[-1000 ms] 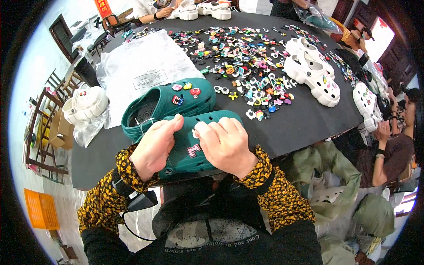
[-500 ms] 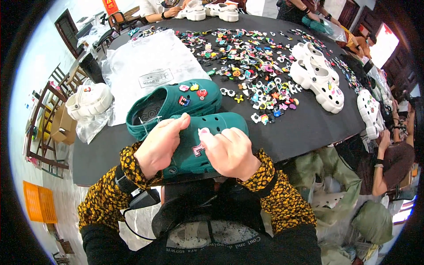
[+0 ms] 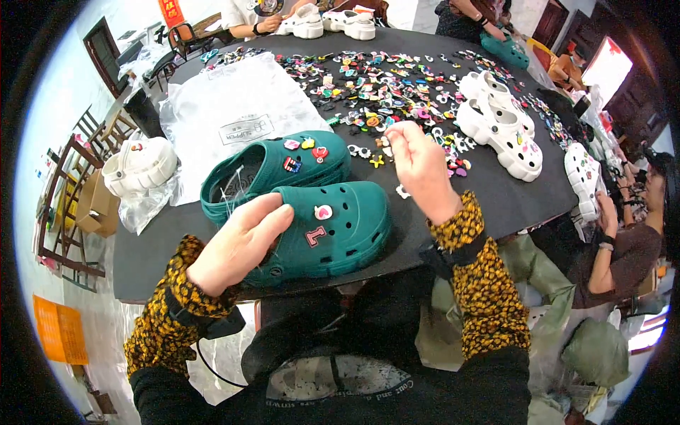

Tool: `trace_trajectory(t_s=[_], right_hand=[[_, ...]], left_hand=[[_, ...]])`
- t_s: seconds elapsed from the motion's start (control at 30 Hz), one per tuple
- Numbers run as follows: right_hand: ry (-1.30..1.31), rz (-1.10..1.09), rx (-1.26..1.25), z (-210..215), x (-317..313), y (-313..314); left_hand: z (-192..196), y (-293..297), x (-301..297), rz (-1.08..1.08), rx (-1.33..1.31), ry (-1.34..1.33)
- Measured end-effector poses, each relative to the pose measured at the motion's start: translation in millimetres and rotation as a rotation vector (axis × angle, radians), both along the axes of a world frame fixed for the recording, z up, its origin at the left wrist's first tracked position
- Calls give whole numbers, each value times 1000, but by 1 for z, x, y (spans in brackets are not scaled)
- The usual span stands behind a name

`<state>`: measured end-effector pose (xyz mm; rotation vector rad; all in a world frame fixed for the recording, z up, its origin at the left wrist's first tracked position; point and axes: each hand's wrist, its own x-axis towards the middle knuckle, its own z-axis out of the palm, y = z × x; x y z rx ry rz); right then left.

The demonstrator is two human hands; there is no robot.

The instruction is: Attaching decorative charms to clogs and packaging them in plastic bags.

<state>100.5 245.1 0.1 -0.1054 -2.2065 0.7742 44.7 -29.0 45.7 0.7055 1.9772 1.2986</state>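
Note:
The near green clog [image 3: 347, 244] lies with its toe to the right at the table's front edge. My left hand [image 3: 237, 244] is closed round its heel end. On its upper sit a letter-shaped charm [image 3: 315, 236] and a round white charm with a pink centre [image 3: 323, 212]. Just beyond, a second green clog [image 3: 329, 166] carries several charms. Over the near edge of the spread of small charms [image 3: 382, 85], my right hand [image 3: 423, 170] is raised with thumb and fingers closed together; whether anything is pinched in them I cannot make out.
A white plastic bag [image 3: 248, 92] lies flat behind the clogs on the black table [image 3: 166, 244]. White clogs stand at the left [image 3: 140, 164], right [image 3: 506, 134] and far side [image 3: 304, 21]. Other people work round the table; one hand [image 3: 607, 212] is by the right-hand clog [image 3: 582, 177].
My right hand has left the near clog and moved up and right to the charms. The white and pink charm now shows uncovered on the clog. My left hand stays at the heel.

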Motion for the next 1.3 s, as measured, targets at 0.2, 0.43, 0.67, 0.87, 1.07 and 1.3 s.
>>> trace_trajectory(t_s=[0.2,0.43,0.67,0.87,1.07,1.3], right_hand=[[-86,-155,147,-7,-5,53],[-200,207,-9,-2,-7,-11],[-147,351,43,-11,4,-40],[-132,262,-20,-16,15,-51],[-123,277,-57,-21,18,-64],[-137,359,14,-12,40,-82]], left_hand=[[9,-12,-16,174,120,385],[-13,-5,-59,176,-34,430],[-11,21,-66,30,-73,426],[-19,12,-79,71,3,236],[21,7,-62,-32,326,106],[18,7,-24,-48,327,384]])
